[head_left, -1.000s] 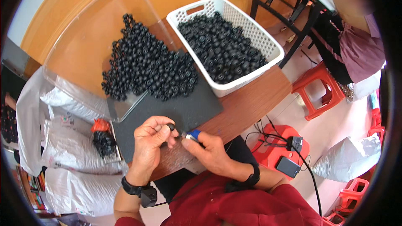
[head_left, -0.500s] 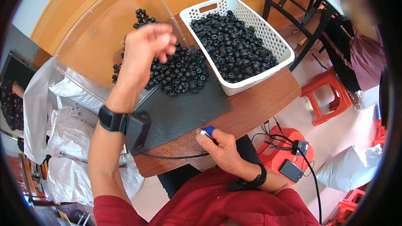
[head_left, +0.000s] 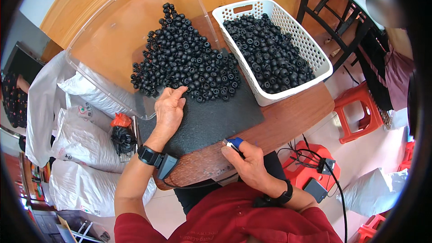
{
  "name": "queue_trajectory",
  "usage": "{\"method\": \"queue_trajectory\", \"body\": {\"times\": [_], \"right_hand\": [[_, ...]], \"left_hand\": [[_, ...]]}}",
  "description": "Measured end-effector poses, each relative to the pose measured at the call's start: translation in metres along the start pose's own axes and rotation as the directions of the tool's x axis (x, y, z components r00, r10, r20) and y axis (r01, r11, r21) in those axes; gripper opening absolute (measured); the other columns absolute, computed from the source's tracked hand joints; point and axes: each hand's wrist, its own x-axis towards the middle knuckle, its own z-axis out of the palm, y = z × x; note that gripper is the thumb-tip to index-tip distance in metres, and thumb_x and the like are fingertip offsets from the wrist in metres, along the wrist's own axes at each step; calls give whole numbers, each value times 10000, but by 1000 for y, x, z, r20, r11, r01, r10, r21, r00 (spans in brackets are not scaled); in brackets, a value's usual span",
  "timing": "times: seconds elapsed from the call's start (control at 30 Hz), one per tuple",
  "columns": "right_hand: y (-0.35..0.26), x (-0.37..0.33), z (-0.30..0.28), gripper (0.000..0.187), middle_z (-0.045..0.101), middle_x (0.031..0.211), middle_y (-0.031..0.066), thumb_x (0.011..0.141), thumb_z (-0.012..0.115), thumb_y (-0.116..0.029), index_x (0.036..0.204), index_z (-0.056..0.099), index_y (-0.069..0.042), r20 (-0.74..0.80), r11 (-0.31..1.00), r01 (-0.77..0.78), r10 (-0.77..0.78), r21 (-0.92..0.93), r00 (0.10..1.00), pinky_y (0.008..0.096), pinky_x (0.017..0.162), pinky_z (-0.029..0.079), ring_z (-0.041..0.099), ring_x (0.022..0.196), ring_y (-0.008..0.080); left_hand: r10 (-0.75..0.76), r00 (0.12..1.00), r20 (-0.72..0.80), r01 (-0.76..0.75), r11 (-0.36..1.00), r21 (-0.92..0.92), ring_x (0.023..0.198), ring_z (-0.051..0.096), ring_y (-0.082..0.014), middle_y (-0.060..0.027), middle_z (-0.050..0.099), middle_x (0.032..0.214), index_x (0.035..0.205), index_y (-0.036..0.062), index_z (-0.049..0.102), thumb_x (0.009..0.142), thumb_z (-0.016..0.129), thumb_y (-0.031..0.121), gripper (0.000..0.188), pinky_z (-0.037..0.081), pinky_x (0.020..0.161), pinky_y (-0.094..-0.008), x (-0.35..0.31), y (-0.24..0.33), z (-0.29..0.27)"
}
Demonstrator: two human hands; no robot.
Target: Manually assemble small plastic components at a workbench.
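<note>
Small round black parts with holes through them lie in a broad pile on a dark mat. At the pile's near edge is my left hand, its index fingertip beside the closest parts. The other fingers curl under, so whatever they may hold is hidden. My right hand is closed around a small hand tool with a metallic tip, above the table's front edge. Something blue shows at its index finger; whether it is a finger cover or part of the tool is unclear.
A white perforated basket full of similar black parts stands right of the pile. A clear plastic bin tilts behind it. White sacks lie at left. Red stools, cables and a phone are at right, near another person.
My left hand has come down from over the pile toward its near edge, uncovering more of the parts. My right hand keeps its grip on the tool. The view has shifted slightly.
</note>
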Motion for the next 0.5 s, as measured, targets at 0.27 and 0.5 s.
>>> {"method": "queue_trajectory", "body": {"times": [0.27, 0.5], "right_hand": [[0, 1, 1, 217, 493, 626, 94, 904, 629, -173, 835, 586, 28, 4, 999, 10, -10, -46, 1000, 307, 498, 392, 450, 556, 121], [3, 0, 1, 220, 489, 618, 101, 899, 635, -167, 816, 575, 29, 3, 999, 4, -3, -47, 1000, 312, 497, 391, 450, 555, 126]], "left_hand": [[-12, 1000, 21, 9, 993, 117, 721, 595, -216, -76, 555, 775, 1033, 71, 654, 730, 711, 56, 309, 481, 661, -335, 5, 6, 3], [-10, 998, 58, 0, 986, 167, 746, 617, -275, -102, 586, 782, 940, 43, 626, 734, 698, 68, 220, 479, 660, -392, 15, 5, 7]]}}
